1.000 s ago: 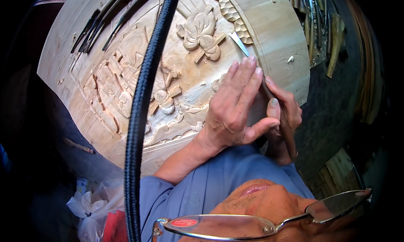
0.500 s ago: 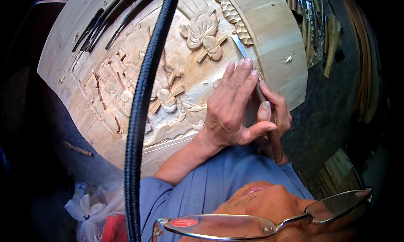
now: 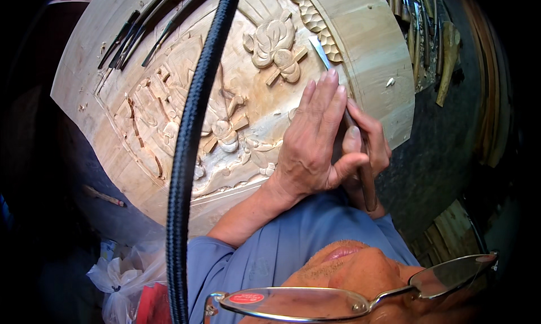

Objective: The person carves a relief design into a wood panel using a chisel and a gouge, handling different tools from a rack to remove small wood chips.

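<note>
both hands and the chisel point(image 3: 367, 174) have slid a little farther from the person, so the blade point(image 3: 319, 49) now reaches higher alongside the scalloped border point(image 3: 313, 21) than it did half a second ago.

nearer the person than the border's lower end, the left hand point(image 3: 311, 141) lies flat — fingers straight and close together, thumb spread away — with its fingertips over the metal just behind the blade; how firmly they press, i cannot tell. to its right, also below the border, the right hand point(image 3: 373, 135) is wrapped around the chisel's wooden handle, thumb laid along it.

the chisel itself points up and slightly left, its tip just left of the border. it looks stiff and fairly light, the handle probably smooth but easy enough to grip; the bright edge seems the part to keep fingers off. the handle suits one hand's firm grasp, the shank a guiding touch from the other.

beyond that, the carved wood panel point(image 3: 378, 65) bears the border; it looks broad, rigid and steady, though its thin relief might chip under a careless edge. a carved figure point(image 3: 273, 39) stands left of the border, a pale chip point(image 3: 390, 82) lies to its right, and dark-handled tools point(image 3: 179, 18) rest far to its left — past the figure.
</note>
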A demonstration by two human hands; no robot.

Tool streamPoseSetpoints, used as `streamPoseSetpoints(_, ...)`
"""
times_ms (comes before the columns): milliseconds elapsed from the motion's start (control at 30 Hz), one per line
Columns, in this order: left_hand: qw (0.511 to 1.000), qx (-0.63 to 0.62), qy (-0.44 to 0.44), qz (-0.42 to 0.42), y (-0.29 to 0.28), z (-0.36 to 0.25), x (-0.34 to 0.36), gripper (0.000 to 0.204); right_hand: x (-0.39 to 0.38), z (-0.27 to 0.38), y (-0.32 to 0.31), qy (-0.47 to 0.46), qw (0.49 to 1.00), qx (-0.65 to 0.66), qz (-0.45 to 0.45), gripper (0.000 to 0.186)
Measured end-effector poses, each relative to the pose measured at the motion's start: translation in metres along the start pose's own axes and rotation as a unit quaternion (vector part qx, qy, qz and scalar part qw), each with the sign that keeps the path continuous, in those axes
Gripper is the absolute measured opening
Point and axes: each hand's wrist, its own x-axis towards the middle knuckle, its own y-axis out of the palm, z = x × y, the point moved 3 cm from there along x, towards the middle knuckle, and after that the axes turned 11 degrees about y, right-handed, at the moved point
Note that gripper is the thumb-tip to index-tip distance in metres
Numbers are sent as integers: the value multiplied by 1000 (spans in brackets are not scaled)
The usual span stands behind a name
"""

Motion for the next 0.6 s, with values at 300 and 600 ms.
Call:
streamPoseSetpoints(300,1000,-18,7,-6,-6,-6,0,101,-11,10,-18,26,999,-22,24,31)
streamPoseSetpoints(600,1000,-29,-6,7,-5,-5,-1,83,-9,2,-11,12,1000,-5,18,29)
